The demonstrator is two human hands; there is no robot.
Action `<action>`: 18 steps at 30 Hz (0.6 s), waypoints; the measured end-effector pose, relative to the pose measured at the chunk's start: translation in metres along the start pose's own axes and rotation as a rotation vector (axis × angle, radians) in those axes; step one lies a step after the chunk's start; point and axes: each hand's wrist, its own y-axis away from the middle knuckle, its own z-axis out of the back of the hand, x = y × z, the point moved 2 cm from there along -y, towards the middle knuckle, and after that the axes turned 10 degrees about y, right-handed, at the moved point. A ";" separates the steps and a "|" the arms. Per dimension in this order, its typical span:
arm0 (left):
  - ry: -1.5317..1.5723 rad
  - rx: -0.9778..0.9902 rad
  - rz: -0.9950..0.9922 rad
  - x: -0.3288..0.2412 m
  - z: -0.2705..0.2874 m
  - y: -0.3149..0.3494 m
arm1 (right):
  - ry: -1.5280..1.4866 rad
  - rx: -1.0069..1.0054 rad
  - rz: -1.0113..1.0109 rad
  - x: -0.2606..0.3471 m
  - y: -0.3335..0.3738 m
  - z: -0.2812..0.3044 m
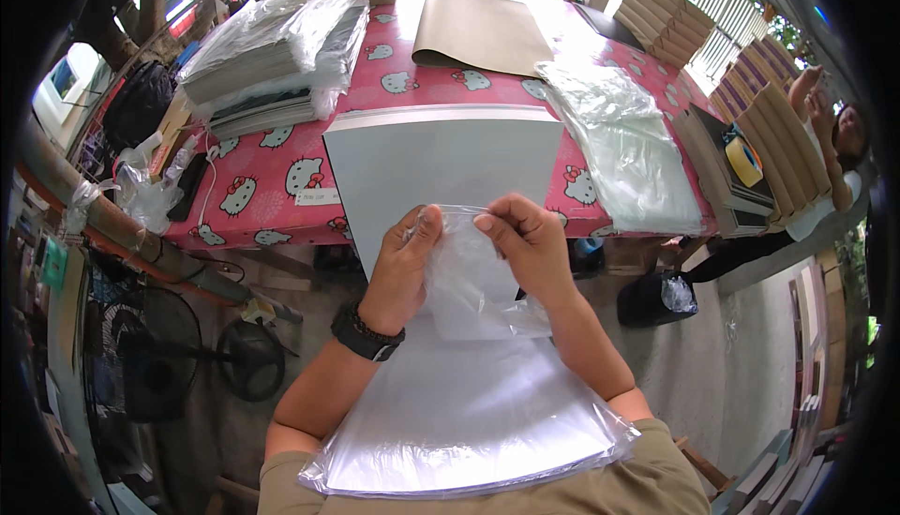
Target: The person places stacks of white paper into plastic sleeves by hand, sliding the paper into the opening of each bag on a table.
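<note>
My left hand (399, 267) and my right hand (531, 251) each pinch the upper edge of a clear plastic bag (461, 271), which hangs between them. A tight line of film stretches from one hand to the other. Below, a pack of white sheets in clear plastic (469, 431) lies across my lap and reaches up under the bag. A thick white stack (445, 154) rests at the table's near edge, just beyond my hands; they hide part of its front.
The table (361, 93) has a pink printed cover. Plastic-covered stacks (267, 56) lie left, a brown sheet (478, 28) at the back, and clear bags (623, 145) on the right. Tape (743, 161) sits by brown bundles. A standing fan (216, 356) is at lower left; another person (830, 159) sits right.
</note>
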 end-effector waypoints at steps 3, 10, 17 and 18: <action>0.141 -0.023 0.116 -0.002 -0.009 0.006 | 0.163 -0.067 0.062 -0.005 0.002 -0.004; 0.160 0.181 0.114 -0.004 0.033 0.008 | -0.915 0.250 -0.007 -0.008 -0.005 0.011; -0.183 -0.395 -0.324 -0.028 0.137 0.044 | -0.969 -0.673 -0.287 -0.017 0.014 0.088; -0.003 -0.486 -0.359 -0.039 0.177 0.061 | -0.918 -0.673 -0.145 -0.037 0.019 0.121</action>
